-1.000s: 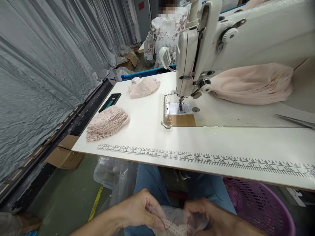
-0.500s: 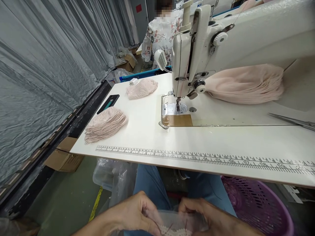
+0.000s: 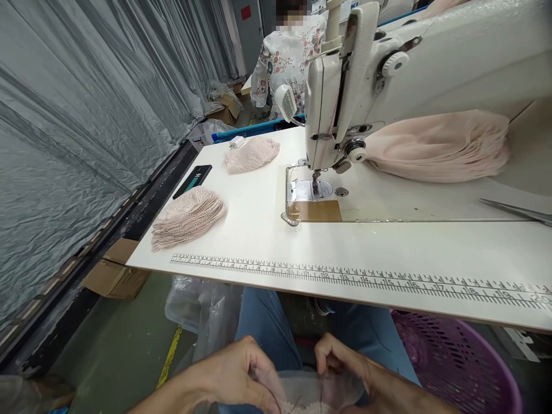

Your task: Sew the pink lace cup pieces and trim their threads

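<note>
Over my lap, below the front edge of the table, both hands hold a piece of sheer whitish fabric (image 3: 297,382) with a pale lace edge (image 3: 318,407). My left hand (image 3: 252,374) is closed, its thumb and fingers pinching the left side of the fabric. On the other side my right hand (image 3: 345,365) grips the fabric with curled fingers; its index finger is raised and bent. The lower parts of both hands and of the fabric are cut off by the bottom of the view.
A sewing machine (image 3: 330,115) stands on the white table (image 3: 259,230) marked with a ruler. Pink fabric stacks (image 3: 190,217) lie at left, more pink fabric (image 3: 440,146) under the machine arm. Scissors (image 3: 513,210) rest at right, above a purple basket (image 3: 466,362). A person (image 3: 288,63) sits ahead.
My right hand's index finger and knuckles have lifted slightly from the fabric. My left hand keeps its pinch. The view has shifted a little, so the table scene sits slightly further right.
</note>
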Tool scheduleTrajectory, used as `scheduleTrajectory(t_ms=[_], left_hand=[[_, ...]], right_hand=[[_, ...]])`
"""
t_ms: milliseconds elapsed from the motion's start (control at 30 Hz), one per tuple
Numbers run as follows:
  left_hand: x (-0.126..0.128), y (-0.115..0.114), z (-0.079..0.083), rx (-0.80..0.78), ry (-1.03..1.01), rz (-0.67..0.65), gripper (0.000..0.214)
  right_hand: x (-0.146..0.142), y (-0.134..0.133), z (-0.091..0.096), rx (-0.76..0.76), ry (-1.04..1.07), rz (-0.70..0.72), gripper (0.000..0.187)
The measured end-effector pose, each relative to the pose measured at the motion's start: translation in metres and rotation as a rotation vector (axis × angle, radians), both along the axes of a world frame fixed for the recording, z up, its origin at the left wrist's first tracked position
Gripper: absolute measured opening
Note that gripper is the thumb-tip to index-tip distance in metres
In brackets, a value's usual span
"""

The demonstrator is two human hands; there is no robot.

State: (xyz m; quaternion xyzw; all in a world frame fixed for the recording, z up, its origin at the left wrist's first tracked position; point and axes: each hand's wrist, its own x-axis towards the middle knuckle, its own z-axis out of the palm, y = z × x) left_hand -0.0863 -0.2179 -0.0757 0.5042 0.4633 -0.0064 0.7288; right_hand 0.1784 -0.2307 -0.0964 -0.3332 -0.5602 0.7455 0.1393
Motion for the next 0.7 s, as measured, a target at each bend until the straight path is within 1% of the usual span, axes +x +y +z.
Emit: scheduleTrajectory(t_ms=[100, 167, 267, 333, 467, 500, 567, 600, 700], left_hand=[[-0.002, -0.001, -0.001, -0.005, -0.002, -0.008, 0.055], [-0.004, -0.001, -0.001, 0.009, -0.007, -0.027, 0.054], [-0.005, -0.001, 0.002, 0.007, -0.032, -0.05, 0.051], [-0.005, -0.001, 0.004, -0.014, -0.05, -0.042, 0.05], [-0.002, -0.003, 0.005, -0.017, -0.019, 0.017, 0.053], [0.0, -0.003, 0.004, -0.009, 0.001, 0.031, 0.053], [0.002, -0.003, 0.002, 0.007, 0.038, 0.065, 0.059], [0.002, -0.003, 0.0, 0.011, 0.05, 0.086, 0.066], [0.003, -0.002, -0.003, 0.057, 0.043, 0.131, 0.088]], right_hand=[[-0.001, 0.0, -0.002, -0.015, -0.013, -0.007, 0.032], [-0.001, -0.001, -0.005, 0.005, -0.032, -0.015, 0.032], [-0.004, -0.003, -0.015, 0.024, -0.08, -0.02, 0.035], [-0.007, -0.005, -0.023, 0.038, -0.095, -0.031, 0.035], [-0.014, -0.005, -0.037, 0.114, -0.051, -0.064, 0.012], [-0.015, -0.005, -0.038, 0.136, -0.035, -0.074, 0.012], [-0.015, -0.004, -0.038, 0.185, -0.002, -0.101, 0.021], [-0.014, -0.004, -0.038, 0.214, 0.003, -0.116, 0.024], [-0.009, -0.006, -0.036, 0.338, -0.046, -0.136, 0.023]])
